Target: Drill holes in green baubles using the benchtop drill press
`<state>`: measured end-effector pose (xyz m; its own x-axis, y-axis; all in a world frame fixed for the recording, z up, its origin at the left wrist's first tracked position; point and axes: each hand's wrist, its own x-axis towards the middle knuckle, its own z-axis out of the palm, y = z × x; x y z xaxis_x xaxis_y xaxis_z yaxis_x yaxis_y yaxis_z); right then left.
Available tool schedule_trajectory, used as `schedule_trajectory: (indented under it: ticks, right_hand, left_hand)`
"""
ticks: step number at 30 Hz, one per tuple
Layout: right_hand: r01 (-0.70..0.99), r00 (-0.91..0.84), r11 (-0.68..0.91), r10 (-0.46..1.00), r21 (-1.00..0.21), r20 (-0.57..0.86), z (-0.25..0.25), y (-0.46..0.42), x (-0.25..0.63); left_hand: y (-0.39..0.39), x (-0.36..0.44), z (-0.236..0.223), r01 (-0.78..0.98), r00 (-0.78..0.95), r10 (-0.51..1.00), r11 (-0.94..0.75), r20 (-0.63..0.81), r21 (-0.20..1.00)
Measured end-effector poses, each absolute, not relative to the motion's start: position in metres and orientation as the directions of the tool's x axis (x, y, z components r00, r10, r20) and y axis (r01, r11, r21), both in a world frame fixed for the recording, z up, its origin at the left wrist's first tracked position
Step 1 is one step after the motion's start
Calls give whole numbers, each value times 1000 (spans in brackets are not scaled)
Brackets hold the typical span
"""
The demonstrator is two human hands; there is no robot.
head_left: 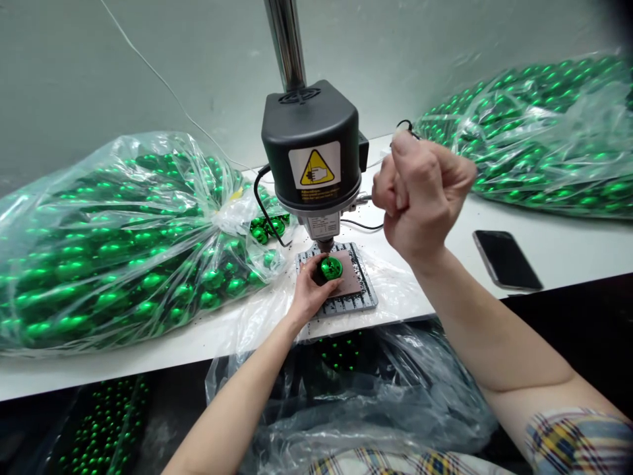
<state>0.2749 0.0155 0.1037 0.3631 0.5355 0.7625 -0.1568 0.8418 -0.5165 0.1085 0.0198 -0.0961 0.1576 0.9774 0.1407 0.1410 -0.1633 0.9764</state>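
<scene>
A small bench drill (313, 161) with a black motor housing stands on the white table (568, 244). Under its bit, my left hand (309, 290) pinches a shiny green ball (331, 267) against a brown pad on the grey slotted base plate (353, 300). My right hand (420, 194) is raised beside the drill head, closed in a fist round the drill's side lever, of which only a dark tip shows above the fingers.
A large clear bag of green balls (113, 237) lies left of the drill, another bag (539, 132) at the back right. A black phone (507, 259) lies on the table at right. An open plastic bag (370, 389) with some green balls hangs below the table edge.
</scene>
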Motion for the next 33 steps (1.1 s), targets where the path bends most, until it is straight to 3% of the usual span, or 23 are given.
schedule_trajectory:
  ticks: [5, 14, 23, 27, 33]
  right_hand:
    - [-137, 318, 866, 498, -481, 807, 84, 4, 278]
    - [-45, 261, 972, 234, -230, 937, 49, 17, 283]
    - [-72, 169, 988, 149, -139, 974, 27, 19, 287]
    - [-83, 244, 968, 249, -236, 937, 47, 16, 282]
    - [-178, 357, 804, 590, -567, 725, 124, 39, 275]
  left_hand:
    - [20, 109, -96, 134, 156, 977, -168, 147, 977]
    - [17, 110, -89, 227, 162, 976, -183, 148, 957]
    - [15, 111, -88, 227, 145, 977, -186, 156, 956]
    - [17, 111, -89, 186, 136, 981, -161, 136, 969]
    - [7, 114, -78, 159, 40, 994, -106, 100, 982]
